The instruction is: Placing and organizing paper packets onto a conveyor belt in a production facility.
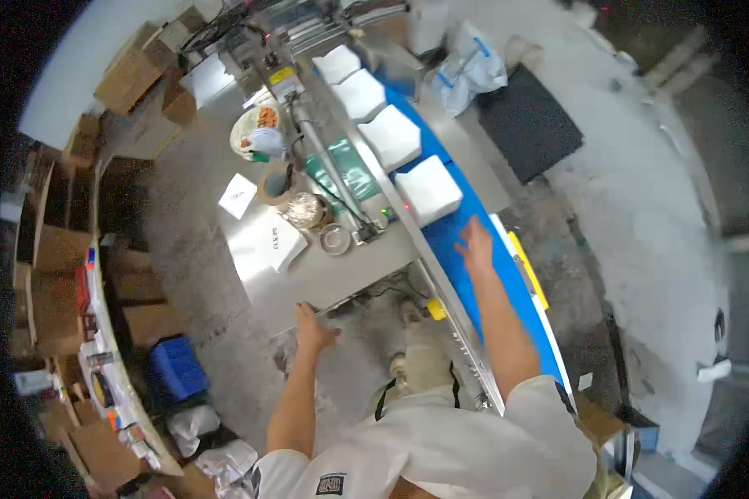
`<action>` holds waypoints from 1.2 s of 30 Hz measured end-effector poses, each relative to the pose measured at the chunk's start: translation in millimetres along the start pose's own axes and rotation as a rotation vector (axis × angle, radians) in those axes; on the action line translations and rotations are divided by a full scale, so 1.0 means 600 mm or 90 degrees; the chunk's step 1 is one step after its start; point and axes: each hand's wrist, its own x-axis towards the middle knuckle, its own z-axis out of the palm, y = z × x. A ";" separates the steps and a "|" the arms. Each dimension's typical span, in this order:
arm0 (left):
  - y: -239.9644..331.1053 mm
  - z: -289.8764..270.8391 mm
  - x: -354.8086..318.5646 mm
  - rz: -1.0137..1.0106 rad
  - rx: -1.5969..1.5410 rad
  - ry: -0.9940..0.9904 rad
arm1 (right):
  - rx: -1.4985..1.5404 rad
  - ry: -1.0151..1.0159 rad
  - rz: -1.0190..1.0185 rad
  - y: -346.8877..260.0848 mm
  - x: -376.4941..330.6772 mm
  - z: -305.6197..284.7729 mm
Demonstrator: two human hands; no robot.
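Observation:
Over the blue conveyor belt (468, 264) my right hand (477, 245) reaches forward with its fingers apart and nothing in them. Just ahead of it sits the nearest white block-shaped package (431, 190); I cannot tell whether the fingertips touch it. Several more white packages, such as this one (391, 135), line up behind it along the belt. My left hand (314, 330) is by the near edge of the metal table (341, 279), empty, with thumb and fingers apart. It is not clear whether it touches that edge.
On the table lie a stack of white sheets (276, 239), tape rolls (334, 239), a green sheet (349, 170) and a round tub (256, 133). A metal rail (429, 262) borders the belt. Left are a blue bin (177, 368) and cardboard boxes (129, 79); far right, a dark mat (528, 125).

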 end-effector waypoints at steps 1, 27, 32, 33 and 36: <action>-0.001 -0.004 0.002 -0.004 -0.056 -0.006 | -0.043 -0.045 0.004 -0.001 -0.025 -0.041; 0.499 0.298 -0.902 0.703 -0.021 -0.700 | -0.021 0.506 -0.188 0.363 -1.188 -0.970; 0.534 0.418 -1.096 0.885 -0.188 -0.687 | 0.074 0.590 -0.165 0.506 -1.339 -1.127; 0.541 0.435 -1.132 0.826 -0.146 -0.749 | 0.089 0.613 -0.176 0.536 -1.353 -1.158; 0.546 0.431 -1.239 0.732 -0.041 -0.791 | 0.132 0.603 -0.169 0.539 -1.389 -1.227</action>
